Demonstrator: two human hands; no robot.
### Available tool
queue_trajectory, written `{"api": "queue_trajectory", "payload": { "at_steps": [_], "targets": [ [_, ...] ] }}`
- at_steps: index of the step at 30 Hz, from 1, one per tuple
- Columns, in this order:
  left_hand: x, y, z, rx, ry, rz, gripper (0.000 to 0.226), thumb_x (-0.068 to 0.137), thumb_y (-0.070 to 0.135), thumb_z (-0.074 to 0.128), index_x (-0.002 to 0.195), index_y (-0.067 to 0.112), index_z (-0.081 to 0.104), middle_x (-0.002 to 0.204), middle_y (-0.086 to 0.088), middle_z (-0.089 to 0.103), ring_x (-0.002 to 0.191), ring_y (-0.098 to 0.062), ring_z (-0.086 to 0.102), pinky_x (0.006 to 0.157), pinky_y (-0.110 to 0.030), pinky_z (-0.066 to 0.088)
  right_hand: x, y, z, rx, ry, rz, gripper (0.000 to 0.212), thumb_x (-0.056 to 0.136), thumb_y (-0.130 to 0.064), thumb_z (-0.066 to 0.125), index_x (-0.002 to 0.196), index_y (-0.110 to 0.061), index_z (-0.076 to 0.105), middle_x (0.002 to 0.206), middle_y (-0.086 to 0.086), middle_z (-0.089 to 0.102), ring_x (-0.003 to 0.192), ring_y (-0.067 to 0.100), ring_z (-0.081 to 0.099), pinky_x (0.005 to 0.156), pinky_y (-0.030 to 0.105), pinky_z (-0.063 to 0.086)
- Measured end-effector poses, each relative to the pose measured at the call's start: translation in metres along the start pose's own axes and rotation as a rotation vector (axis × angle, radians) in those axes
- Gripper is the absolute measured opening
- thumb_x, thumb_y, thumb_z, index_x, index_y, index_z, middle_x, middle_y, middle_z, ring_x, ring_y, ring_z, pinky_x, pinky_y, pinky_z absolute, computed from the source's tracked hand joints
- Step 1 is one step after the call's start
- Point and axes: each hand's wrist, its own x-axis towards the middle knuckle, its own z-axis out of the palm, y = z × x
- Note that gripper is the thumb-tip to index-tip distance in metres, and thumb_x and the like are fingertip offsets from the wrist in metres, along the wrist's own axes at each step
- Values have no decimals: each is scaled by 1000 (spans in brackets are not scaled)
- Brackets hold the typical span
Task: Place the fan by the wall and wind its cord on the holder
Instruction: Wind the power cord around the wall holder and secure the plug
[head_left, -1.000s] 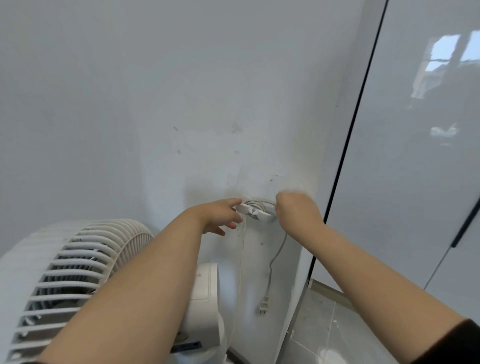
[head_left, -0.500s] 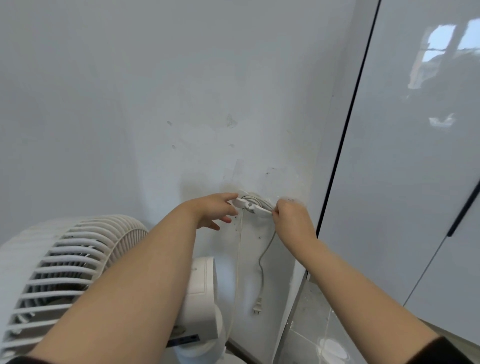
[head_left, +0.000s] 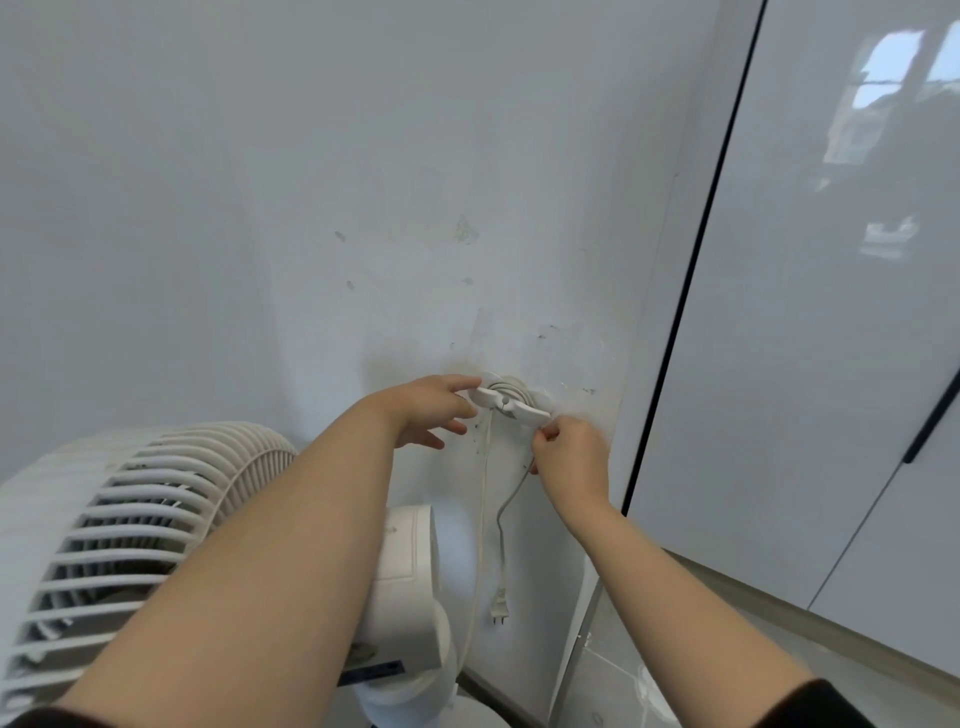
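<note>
My left forearm covers the middle of the fan (head_left: 135, 509), and the picture's left and bottom edges cut off its grille and base. The holder's (head_left: 511, 402) front bar hides most of the cord's (head_left: 500, 545) wound turns. My right hand (head_left: 571, 457) hides its own fingertips and the stretch of cord they grip. I cannot tell whether my left hand (head_left: 431, 410) pinches the holder or only touches it. The plug (head_left: 501, 608) is too small for detail.

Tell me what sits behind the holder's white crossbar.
Loops of cord wound against the round wall plate. The crossbar covers the hub, so the turns cannot be counted.
</note>
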Motion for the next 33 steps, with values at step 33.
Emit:
{"api": "queue_trajectory", "payload": {
  "at_steps": [33],
  "targets": [
    [14, -5, -16, -534, 11, -272, 69, 98, 55, 22, 144, 4, 32, 149, -20, 33, 135, -31, 38, 107, -50, 30, 2, -24, 21, 1212, -458, 479, 24, 102, -10, 33, 117, -5, 51, 107, 15, 63, 97, 25, 63, 74, 28, 55]
  ]
}}
